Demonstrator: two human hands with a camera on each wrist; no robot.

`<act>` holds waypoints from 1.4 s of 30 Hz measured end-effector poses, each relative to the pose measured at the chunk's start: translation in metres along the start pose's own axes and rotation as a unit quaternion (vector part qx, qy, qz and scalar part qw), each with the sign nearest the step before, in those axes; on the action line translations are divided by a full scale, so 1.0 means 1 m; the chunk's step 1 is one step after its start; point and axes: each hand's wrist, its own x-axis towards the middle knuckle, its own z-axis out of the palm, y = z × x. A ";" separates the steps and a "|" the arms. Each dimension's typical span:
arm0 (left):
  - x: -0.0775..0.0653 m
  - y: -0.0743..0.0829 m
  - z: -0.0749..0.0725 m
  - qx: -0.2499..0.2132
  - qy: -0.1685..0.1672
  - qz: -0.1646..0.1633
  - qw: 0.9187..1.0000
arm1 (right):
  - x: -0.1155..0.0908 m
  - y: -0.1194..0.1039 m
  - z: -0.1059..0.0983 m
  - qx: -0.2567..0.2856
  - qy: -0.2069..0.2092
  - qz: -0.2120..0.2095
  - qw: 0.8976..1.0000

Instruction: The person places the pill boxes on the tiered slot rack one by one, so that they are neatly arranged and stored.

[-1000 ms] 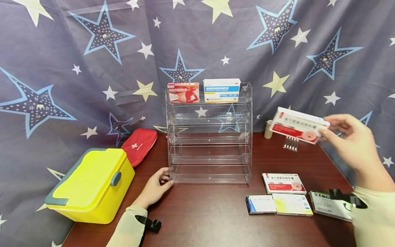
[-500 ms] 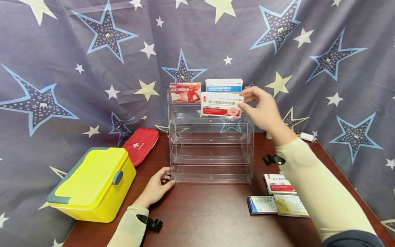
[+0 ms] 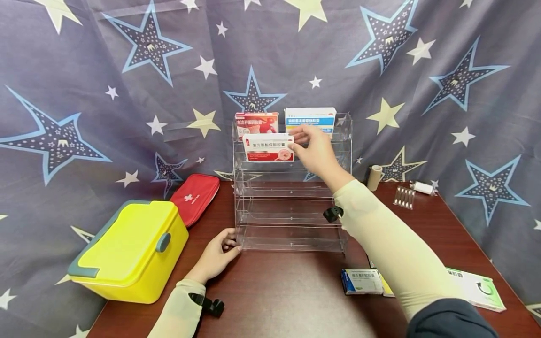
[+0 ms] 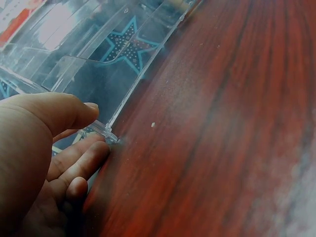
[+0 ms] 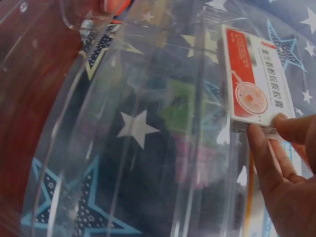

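My right hand (image 3: 314,149) pinches a white and red medicine box (image 3: 268,149) by its right end. In the head view the box overlaps the second tier of a clear plastic display rack (image 3: 291,244), just under the top row. Thumb and fingertips press on the end of the medicine box (image 5: 252,79) in the right wrist view. My left hand (image 3: 215,256) grips the rack's lower left corner, the thumb on one side of the clear edge (image 4: 106,129) and the fingers on the other. A red box (image 3: 256,123) and a white and blue box (image 3: 310,118) stand in the top tier.
At the left are a yellow lidded box (image 3: 131,249) and a red first-aid pouch (image 3: 195,197). A blue and white box (image 3: 361,281) and a green and white box (image 3: 479,290) lie front right, partly under my sleeve. A beige roll (image 3: 374,178) and a blister strip (image 3: 404,197) lie behind.
My right hand has carried the white and red box from the right side across to the rack's upper left. My left hand has stayed at the rack's corner.
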 end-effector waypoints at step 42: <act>0.001 -0.006 0.000 -0.012 0.000 0.010 1.000 | -0.005 0.008 0.025 0.018 -0.022 -0.007 1.000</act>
